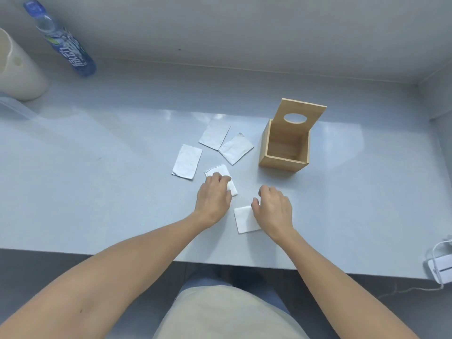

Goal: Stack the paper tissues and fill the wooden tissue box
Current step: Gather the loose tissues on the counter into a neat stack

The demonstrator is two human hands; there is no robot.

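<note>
The wooden tissue box (283, 162) stands open on the pale table, its lid with an oval hole tilted up at the back; I see nothing inside. Several folded white tissues lie to its left: one (214, 134), one (236, 149) overlapping it, and one (187, 161) further left. My left hand (214, 195) rests fingers-down on another tissue (220, 170), covering most of it. My right hand (274, 207) hovers with curled fingers over the right edge of the nearest tissue (244, 220), holding nothing that I can see.
A blue drink bottle (61, 40) lies at the far left by the wall, beside a cream cylindrical container (17, 69). A white device with a cable (440, 267) sits at the table's front right edge. Walls close in behind and to the right.
</note>
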